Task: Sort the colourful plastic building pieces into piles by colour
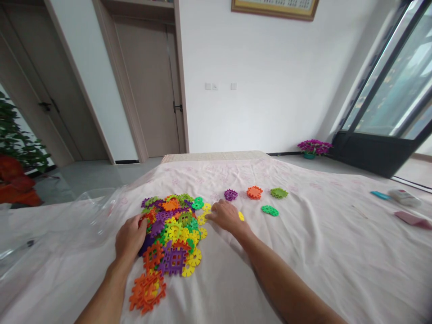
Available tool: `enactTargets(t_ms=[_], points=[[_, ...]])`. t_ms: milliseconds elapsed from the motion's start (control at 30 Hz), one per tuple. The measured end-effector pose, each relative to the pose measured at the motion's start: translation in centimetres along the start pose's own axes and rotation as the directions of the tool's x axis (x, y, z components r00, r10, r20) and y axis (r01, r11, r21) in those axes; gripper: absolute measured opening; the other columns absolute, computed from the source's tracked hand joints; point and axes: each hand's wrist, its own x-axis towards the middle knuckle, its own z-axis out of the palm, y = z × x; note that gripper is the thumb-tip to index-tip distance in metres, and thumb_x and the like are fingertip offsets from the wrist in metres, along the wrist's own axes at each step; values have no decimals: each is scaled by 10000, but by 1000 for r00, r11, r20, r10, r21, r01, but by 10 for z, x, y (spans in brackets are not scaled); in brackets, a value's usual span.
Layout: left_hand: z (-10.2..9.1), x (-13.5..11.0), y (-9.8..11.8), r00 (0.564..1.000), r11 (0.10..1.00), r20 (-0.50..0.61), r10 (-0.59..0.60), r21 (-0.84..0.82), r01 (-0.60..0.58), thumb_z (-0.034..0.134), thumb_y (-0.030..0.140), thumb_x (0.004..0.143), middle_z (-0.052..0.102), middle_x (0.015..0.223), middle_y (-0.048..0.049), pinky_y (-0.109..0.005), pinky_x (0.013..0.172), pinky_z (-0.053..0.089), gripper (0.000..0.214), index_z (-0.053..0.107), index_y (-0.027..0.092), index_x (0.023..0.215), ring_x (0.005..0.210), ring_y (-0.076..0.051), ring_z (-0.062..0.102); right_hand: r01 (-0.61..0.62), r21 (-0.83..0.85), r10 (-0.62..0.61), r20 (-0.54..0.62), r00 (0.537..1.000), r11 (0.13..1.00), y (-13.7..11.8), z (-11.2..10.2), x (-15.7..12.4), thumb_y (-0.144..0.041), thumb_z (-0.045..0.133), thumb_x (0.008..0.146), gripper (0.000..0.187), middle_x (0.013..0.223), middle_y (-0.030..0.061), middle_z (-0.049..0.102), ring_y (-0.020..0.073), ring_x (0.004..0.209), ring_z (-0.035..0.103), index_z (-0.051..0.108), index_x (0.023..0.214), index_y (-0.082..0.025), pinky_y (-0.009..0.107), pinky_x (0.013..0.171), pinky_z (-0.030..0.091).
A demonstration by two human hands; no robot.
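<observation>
A heaped pile of plastic interlocking building pieces in purple, orange, yellow and green lies on the cloth. My left hand rests against the pile's left side, its fingers curved but apart, touching orange and purple pieces. At the pile's right edge, my right hand has thumb and fingers brought together at a yellow notched disc; the fingers partly hide the contact. Beyond this hand lie a purple piece, an orange gear-shaped piece, an olive-green piece and a green notched disc.
A pale floral cloth covers the wide surface. Clear plastic sheeting lies at left. A white packet, blue item and pink item are at far right. Doors, a wall and potted magenta flowers stand beyond.
</observation>
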Motion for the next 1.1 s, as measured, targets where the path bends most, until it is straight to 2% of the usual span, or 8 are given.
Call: enactTargets(t_ms=[167, 333, 500, 667, 833, 967, 1100], points=[[-1, 0, 1, 1000, 1000, 13, -9, -4, 9, 337, 412, 967, 683, 1292, -122, -386, 980, 473, 493, 667, 194, 1262, 1182, -292, 631, -14, 3, 14, 19, 1000, 1000, -15, 7, 0, -620, 732, 784, 493, 1130, 101, 658, 281, 1102, 574, 714, 1076, -224, 331, 849, 406], [-1, 0, 2, 1000, 1000, 6, -12, 7, 12, 336, 418, 968, 680, 1294, -129, -393, 974, 478, 500, 668, 191, 1265, 1175, -302, 635, -52, 74, 47, 64, 997, 996, -24, 4, -1, -489, 764, 777, 357, 1088, 75, 684, 256, 1058, 595, 707, 1014, -228, 296, 782, 387], [0, 0, 1, 1000, 1000, -6, -5, 19, 5, 335, 423, 970, 687, 1289, -119, -381, 964, 484, 497, 673, 204, 1261, 1165, -292, 642, -83, 240, 61, 98, 993, 967, -22, 3, 3, -353, 738, 798, 249, 954, 5, 723, 172, 863, 634, 692, 1016, -241, 244, 647, 339], [-1, -1, 1, 1000, 999, -7, -8, 31, 8, 333, 431, 971, 685, 1298, -115, -366, 956, 486, 506, 671, 206, 1273, 1170, -283, 642, -115, 302, 87, 105, 991, 946, 6, -19, 14, -279, 772, 751, 199, 911, 4, 732, 146, 811, 640, 720, 928, -203, 221, 626, 352], [-2, -1, 3, 1000, 1000, 1, -11, 28, 11, 327, 440, 972, 682, 1304, -118, -373, 960, 484, 515, 671, 204, 1273, 1174, -290, 639, -141, 218, 114, 135, 984, 966, 47, -49, 17, -228, 781, 694, 180, 826, -8, 717, 143, 759, 625, 727, 862, -196, 219, 605, 354], [-3, -1, 3, 1000, 1000, 0, -15, 17, 15, 334, 438, 967, 678, 1312, -118, -377, 966, 482, 511, 671, 205, 1272, 1176, -291, 639, -174, 143, 141, 214, 967, 974, 70, -57, 17, -195, 773, 683, 176, 821, -6, 723, 151, 780, 640, 745, 857, -200, 214, 607, 362], [-3, -1, 3, 1000, 1000, 6, -17, -3, 17, 336, 433, 969, 682, 1301, -122, -385, 969, 480, 506, 673, 200, 1265, 1173, -297, 639, -199, 31, 185, 248, 951, 980, 77, -56, 15, -174, 767, 683, 204, 859, 10, 740, 165, 810, 660, 764, 883, -212, 219, 619, 376]])
